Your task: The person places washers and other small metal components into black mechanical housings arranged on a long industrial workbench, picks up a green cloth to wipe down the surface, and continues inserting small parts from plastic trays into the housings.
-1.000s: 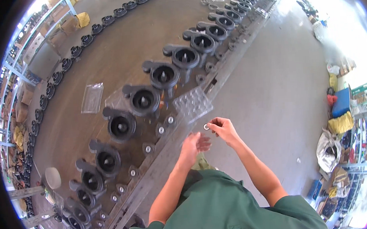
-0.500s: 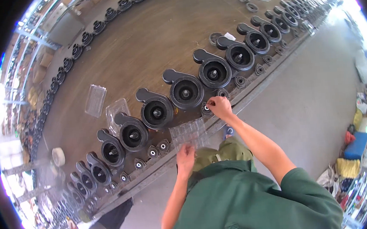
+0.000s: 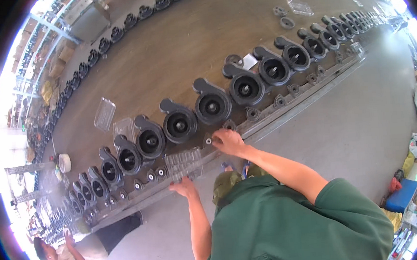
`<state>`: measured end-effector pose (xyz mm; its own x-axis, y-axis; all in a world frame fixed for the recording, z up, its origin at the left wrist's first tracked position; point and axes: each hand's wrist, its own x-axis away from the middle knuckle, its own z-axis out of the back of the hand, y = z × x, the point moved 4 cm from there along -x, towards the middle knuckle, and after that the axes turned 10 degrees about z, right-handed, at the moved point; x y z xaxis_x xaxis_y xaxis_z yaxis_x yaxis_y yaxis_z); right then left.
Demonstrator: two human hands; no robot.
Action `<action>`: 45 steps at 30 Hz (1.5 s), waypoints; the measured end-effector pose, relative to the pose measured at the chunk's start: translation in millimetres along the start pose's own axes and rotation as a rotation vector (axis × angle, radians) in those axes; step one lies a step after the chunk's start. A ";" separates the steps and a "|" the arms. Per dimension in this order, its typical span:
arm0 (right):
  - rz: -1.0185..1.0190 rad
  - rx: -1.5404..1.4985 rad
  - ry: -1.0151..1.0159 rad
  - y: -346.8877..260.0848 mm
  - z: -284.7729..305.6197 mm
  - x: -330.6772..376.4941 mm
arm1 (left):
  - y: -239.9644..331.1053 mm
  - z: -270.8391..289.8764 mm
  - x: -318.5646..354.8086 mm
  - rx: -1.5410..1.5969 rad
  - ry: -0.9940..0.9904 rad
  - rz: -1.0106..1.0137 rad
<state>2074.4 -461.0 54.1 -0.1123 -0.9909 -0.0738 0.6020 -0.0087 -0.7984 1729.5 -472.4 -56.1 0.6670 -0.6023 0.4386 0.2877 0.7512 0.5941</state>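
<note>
A row of black round housings (image 3: 213,107), each with a side lobe and a metal shaft in its centre, stands along the bench. Along the near edge, small black flanged parts (image 3: 161,172) lie in a line, some with a white ring in the middle. My left hand (image 3: 185,186) is closed on the near edge of a clear plastic tray (image 3: 184,163) with moulded compartments. To its right, my right hand (image 3: 227,142) has its fingers bent together beside a flanged part with a white ring (image 3: 209,141). What these fingers hold is hidden.
Loose black rings (image 3: 286,23) and another clear tray (image 3: 105,115) lie farther back. A raised rail (image 3: 266,122) edges the bench. Another person (image 3: 84,250) stands at the lower left. A white tape roll (image 3: 64,163) is at the left.
The view has shifted, so the bench things appear farther left. My right hand has drawn slightly back from the flanged part with the white ring. My left hand stays at the tray.
</note>
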 end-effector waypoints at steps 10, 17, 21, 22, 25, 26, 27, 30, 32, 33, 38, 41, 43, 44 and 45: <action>-0.356 0.077 0.139 74.5 112.3 154.8 | 79.2 95.3 46.2 0.242 -0.566 -0.092; -0.656 0.067 0.499 128.4 156.8 270.0 | 288.9 109.3 124.8 0.261 -0.674 -0.468; -0.604 0.150 0.355 141.4 177.7 282.2 | 386.7 59.7 165.1 0.668 -0.797 -0.326; -0.566 0.145 0.333 136.7 190.0 274.4 | 400.2 64.4 207.2 0.727 -0.752 -0.423; -0.513 0.151 0.450 162.9 237.9 288.5 | 399.9 25.6 298.9 0.649 -0.707 -0.708; -0.519 0.127 0.463 171.5 257.3 297.1 | 385.9 4.7 329.7 0.609 -0.707 -0.750; -0.542 0.104 0.476 182.7 279.1 312.7 | 371.9 -26.3 381.4 0.569 -0.707 -0.779; -0.583 0.177 0.454 232.3 343.1 364.5 | 316.2 -128.1 520.5 0.324 -1.063 -0.561; -0.642 0.186 0.463 251.2 395.3 383.3 | 269.2 -189.9 579.0 0.145 -1.327 -0.412; -0.674 0.199 0.460 259.2 420.1 393.9 | 249.8 -213.1 610.1 0.079 -1.454 -0.393; -0.603 0.078 0.712 327.1 546.7 390.8 | 197.9 -313.4 734.7 -0.241 -1.597 -0.399; -0.562 0.039 0.803 386.1 618.7 364.9 | 204.2 -386.0 791.4 -0.371 -1.653 -0.551; -0.487 0.001 0.864 423.3 668.0 343.0 | 216.4 -442.1 828.2 -0.381 -1.657 -0.665; -0.479 0.040 0.817 441.6 690.4 334.6 | 223.3 -468.3 846.4 -0.370 -1.658 -0.621; -0.470 0.078 0.770 458.4 710.9 326.6 | 229.6 -494.0 866.3 -0.359 -1.658 -0.577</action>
<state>2875.7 -883.9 88.8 -0.8409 -0.5194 -0.1524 0.4096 -0.4266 -0.8064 2712.9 -688.2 127.1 -0.8134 -0.2288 0.5348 0.4821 0.2492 0.8399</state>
